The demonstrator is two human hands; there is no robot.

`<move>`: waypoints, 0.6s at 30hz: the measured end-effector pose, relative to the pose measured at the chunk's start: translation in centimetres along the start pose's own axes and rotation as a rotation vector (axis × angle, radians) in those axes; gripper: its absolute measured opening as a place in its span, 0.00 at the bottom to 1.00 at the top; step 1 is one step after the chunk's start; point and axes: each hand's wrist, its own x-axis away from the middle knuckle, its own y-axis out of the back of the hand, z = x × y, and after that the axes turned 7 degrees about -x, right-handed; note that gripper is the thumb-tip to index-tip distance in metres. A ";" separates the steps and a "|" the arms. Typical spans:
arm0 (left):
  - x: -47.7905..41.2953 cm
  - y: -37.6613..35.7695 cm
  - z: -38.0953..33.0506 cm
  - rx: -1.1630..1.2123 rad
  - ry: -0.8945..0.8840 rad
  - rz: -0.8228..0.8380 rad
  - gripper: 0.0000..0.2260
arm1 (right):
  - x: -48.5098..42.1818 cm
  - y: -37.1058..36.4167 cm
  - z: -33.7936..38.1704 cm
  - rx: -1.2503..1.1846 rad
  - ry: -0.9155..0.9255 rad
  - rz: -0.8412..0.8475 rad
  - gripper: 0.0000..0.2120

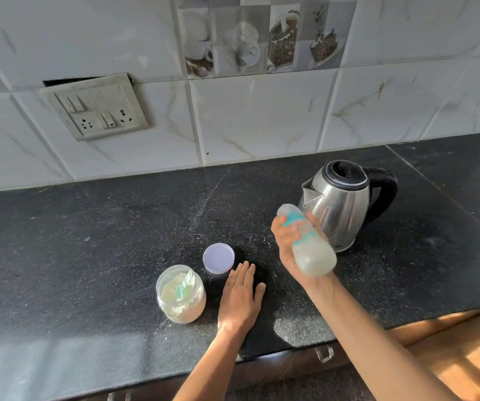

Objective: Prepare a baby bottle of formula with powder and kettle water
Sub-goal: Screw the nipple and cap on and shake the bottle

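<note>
formula is looking mixed, only tidying remaining: right hand (pixel 286 247) is gripping the tilted, milky clear plastic baby bottle (pixel 314 256) at two o'clock from the left hand (pixel 240 302), fingers (pixel 243 274) resting straight on the black counter (pixel 88 256).

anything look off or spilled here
The switch plate sits crooked on the wall, with a dark gap open above it. Pale powder dusts the counter behind the lid. The jar stands open, with the scoop inside.

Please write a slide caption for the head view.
Right hand holds tilted milky bottle; left hand flat on counter beside open jar.
</note>
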 end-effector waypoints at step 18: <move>-0.1 0.0 -0.2 -0.002 0.011 0.004 0.34 | 0.8 3.5 0.5 0.355 -0.017 -0.052 0.29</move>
